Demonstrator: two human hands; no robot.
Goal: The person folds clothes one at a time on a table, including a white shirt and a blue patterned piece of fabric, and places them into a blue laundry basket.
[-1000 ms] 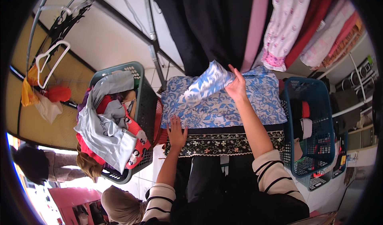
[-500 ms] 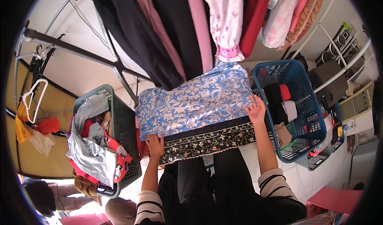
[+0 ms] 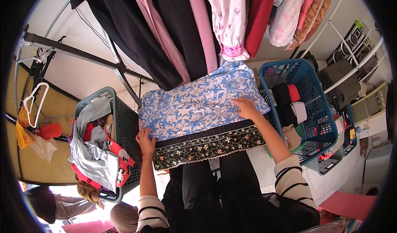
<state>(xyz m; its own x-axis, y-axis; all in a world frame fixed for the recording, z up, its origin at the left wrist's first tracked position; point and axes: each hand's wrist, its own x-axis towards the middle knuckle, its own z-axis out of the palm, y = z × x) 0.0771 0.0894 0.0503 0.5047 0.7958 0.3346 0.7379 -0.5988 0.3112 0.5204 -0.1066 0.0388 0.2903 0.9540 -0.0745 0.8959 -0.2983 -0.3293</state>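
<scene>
In front of me lies a blue-and-white patterned cloth (image 3: 194,105), spread out flat with some small creases. Along its near side runs a black cloth with a flower-embroidered border (image 3: 206,149) and a scalloped edge. My left hand (image 3: 146,143) is at the near left corner of the patterned cloth, its fingers bent at the edge and the thumb apart. My right hand (image 3: 247,108) rests on the right part of the same cloth, with the index finger stretched out and nothing held.
A grey-green basket (image 3: 126,138) heaped with clothes (image 3: 93,144) stands at left. On the right, a blue basket (image 3: 316,88) holds rolled dark, red and pale clothes (image 3: 285,101). Hanging garments (image 3: 173,34) fill the far side, beside a metal rack (image 3: 78,53) with a white hanger (image 3: 36,105).
My right hand has moved left from the cloth's right edge onto its surface. My left hand has slid left and slightly away from me to the corner. The cloth looks smoother on the right.
</scene>
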